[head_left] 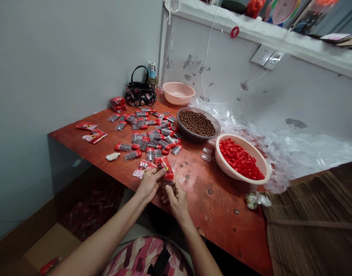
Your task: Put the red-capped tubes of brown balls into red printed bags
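My left hand (149, 184) pinches a small red printed packet (163, 162) over the front edge of the table. Right below the packet, my right hand (177, 199) grips a small clear bottle (168, 183) of dark beads with a red cap. The bottle's top meets the packet's lower end; whether it is inside cannot be made out. Another red and white packet (142, 168) lies flat beside my left hand. Behind both hands spreads a loose pile of filled, red-capped bottles (141, 142).
A grey bowl (180, 132) holds brown beads; a pale pink bowl (236, 177) holds red caps. Clear plastic containers (308, 149) heap along the wall. A pink basin (178, 101) and black handbag (139, 96) stand at the back. Stacked cardboard (314, 222) is at right.
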`<state>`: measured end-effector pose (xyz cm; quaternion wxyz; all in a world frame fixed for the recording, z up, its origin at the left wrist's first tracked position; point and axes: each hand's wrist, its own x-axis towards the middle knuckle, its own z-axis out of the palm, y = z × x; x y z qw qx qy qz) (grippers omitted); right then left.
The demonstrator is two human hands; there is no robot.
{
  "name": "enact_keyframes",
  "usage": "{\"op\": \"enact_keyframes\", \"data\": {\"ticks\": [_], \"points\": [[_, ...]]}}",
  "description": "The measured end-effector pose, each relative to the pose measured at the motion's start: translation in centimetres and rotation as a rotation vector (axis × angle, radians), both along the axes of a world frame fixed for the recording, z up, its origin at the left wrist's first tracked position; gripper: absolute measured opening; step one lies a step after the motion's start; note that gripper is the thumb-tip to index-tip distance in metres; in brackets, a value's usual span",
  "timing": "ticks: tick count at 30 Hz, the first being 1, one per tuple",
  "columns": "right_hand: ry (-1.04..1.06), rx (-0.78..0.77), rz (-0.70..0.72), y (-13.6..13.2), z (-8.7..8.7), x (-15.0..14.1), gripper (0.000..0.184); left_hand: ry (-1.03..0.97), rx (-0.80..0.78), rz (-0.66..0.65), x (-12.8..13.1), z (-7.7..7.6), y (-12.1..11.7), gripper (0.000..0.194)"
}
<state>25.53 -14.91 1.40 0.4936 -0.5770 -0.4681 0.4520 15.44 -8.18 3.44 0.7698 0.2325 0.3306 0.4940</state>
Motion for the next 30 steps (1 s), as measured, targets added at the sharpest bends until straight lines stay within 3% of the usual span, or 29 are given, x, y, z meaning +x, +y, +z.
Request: {"op": "enact_keyframes", "data": {"ticks": [6,11,18,23,27,30], "points": [[0.016,0.023,0.027,0.3,-0.3,0.0,0.018,0.14,0.039,-0.117,-0.1,0.1,-0.2,0.018],[-0.006,0.055,-0.007,0.6,-0.6,0.0,0.018,0.144,0.014,-0.168,-0.2,-0.2,-0.2,0.018],[0.388,-0.047,0.115,0.9,-0.7,0.3,0.023,0.215,0.103,-0.285,-0.4,-0.2,-0.4,0.024],[0.144,0.032,-0.058,0.5,-0.6,0.2,0.019,0.303,0.113,-0.178,-0.2,-0.3,-0.5,0.021],[0.381,-0.015,0.048,0.8,-0.4,0.1,0.021,0.254,0.129,-0.252,-0.1,-0.6,-1.1,0.026],[0.517,-0.027,0.045,0.9,-0.4,-0.1,0.019,0.201,0.111,-0.288,-0.3,-0.3,-1.3,0.026]]}}
